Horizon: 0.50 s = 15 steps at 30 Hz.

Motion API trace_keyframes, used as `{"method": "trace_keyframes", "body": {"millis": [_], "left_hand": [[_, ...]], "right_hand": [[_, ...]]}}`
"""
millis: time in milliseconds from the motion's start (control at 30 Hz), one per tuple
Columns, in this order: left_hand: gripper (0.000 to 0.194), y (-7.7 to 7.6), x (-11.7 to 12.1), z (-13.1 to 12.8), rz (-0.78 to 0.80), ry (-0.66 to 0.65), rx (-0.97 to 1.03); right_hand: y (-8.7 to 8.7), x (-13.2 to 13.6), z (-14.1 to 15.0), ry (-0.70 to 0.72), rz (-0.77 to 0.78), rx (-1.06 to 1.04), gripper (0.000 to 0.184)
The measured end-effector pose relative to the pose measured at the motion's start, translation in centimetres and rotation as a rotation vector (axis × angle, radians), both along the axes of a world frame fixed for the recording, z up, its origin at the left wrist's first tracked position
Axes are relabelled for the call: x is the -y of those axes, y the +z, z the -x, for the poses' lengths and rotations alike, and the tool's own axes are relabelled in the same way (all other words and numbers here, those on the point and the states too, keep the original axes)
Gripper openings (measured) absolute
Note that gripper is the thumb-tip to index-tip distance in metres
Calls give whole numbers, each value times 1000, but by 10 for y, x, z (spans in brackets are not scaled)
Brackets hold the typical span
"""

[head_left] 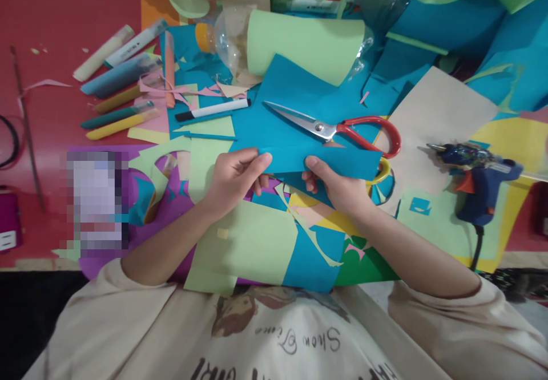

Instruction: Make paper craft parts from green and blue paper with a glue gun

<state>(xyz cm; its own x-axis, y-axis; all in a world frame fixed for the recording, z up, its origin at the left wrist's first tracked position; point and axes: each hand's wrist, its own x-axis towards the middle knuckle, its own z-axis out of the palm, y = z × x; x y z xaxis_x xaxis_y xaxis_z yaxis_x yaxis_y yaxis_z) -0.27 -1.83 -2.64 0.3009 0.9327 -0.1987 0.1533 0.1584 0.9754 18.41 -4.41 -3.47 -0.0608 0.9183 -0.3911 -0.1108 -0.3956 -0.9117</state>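
A strip of blue paper (286,159) is stretched level between my two hands, above the littered table. My left hand (240,177) pinches its left end between thumb and fingers. Toward the strip's right part, my right hand (331,183) grips the lower edge, thumb on top. Just beyond the strip lie red-handled scissors (319,129), blades slightly parted and pointing left, on a larger blue sheet (278,92). A yellow-handled tool (379,172) is partly hidden behind my right hand and the strip.
A plastic bottle (229,37) wrapped in light green paper lies on its side at the back. Several markers (115,92) are at left, near a blurred phone-like object (97,200). At right rests a blue glue gun (479,191) with its cord. Paper scraps cover the table.
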Motion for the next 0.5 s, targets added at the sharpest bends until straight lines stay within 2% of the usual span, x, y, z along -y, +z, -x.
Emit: {"method": "trace_keyframes", "body": {"millis": [167,400,500], "left_hand": [[33,-3,-1,1,31,0,21],[23,-5,-3,2,-143,34,-36],[26,-4,-4,2,-145,51,-45]], "right_hand": [[3,0,1,23,-8,4,41],[3,1,1,53,21,29,44],[4,1,1,57,28,38,45]]}}
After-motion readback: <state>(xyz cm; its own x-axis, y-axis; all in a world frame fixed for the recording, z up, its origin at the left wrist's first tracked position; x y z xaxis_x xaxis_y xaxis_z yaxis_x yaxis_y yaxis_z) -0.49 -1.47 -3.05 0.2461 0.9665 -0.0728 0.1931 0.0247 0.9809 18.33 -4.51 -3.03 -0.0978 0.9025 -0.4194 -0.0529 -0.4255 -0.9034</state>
